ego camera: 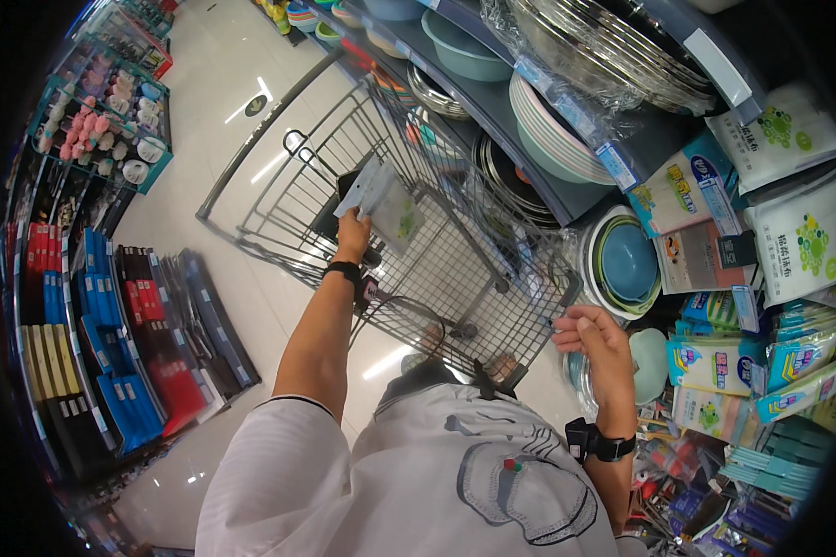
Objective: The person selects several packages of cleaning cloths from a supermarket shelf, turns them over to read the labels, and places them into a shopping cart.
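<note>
A metal wire shopping cart (pixel 453 257) stands before me. Over its basket, my left hand (pixel 354 233) grips the edge of a flat plastic packet of cleaning cloths (pixel 389 205), white with a green print. Dark items (pixel 326 216) lie under and beside the packet, partly hidden by it. My right hand (pixel 595 338) is raised near the cart's right corner, fingers loosely curled and apart, with nothing held. It is near stacked bowls, blue and green (pixel 627 261), and a pale green bowl (pixel 648 365).
Shelves (pixel 550 160) with basins (pixel 467 49) and metal trays (pixel 599 42) line the upper right. Packaged cloths (pixel 808 244) hang at the right. At the left, a rack holds blue packages (pixel 129 411), and a teal wire rack (pixel 157 167) holds small goods. A tiled aisle floor (pixel 209 90) runs between.
</note>
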`<action>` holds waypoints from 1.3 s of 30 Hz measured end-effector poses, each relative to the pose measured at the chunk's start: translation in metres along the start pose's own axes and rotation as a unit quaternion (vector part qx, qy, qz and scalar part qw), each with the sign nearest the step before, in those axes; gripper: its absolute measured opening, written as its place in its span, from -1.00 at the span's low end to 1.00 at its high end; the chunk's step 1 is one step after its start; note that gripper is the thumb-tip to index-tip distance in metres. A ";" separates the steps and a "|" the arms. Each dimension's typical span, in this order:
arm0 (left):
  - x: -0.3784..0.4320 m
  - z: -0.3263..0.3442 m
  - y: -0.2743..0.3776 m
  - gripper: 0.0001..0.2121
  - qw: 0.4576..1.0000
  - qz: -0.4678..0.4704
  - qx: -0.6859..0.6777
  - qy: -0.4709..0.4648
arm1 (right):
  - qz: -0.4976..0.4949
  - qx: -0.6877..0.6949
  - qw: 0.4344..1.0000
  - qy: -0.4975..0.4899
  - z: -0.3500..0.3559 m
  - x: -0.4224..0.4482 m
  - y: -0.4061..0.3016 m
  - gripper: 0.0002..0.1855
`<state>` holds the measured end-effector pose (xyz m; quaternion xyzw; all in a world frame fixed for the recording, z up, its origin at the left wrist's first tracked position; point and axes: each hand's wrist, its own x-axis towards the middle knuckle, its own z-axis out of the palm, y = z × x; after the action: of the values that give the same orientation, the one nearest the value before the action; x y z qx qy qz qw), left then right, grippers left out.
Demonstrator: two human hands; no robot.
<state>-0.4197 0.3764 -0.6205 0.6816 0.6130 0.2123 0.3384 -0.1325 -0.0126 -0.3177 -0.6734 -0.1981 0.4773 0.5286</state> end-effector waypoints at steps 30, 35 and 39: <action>-0.029 -0.128 0.167 -0.73 0.964 0.102 -0.218 -0.110 | 0.015 -0.004 0.998 -0.062 0.033 0.024 0.006 -0.63; -0.059 -0.195 0.236 -0.76 0.906 0.088 -0.374 -0.178 | -0.122 -0.080 0.987 -0.065 0.043 0.046 -0.005 -0.44; -0.064 -0.210 0.273 -0.74 0.842 0.068 -0.481 -0.235 | -0.185 -0.099 0.975 -0.070 0.046 0.062 -0.030 -0.29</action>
<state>-0.3895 0.3503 -0.2725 0.5024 0.2880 0.3369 0.7423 -0.1360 0.0703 -0.3166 -0.6386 -0.4024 0.3954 0.5234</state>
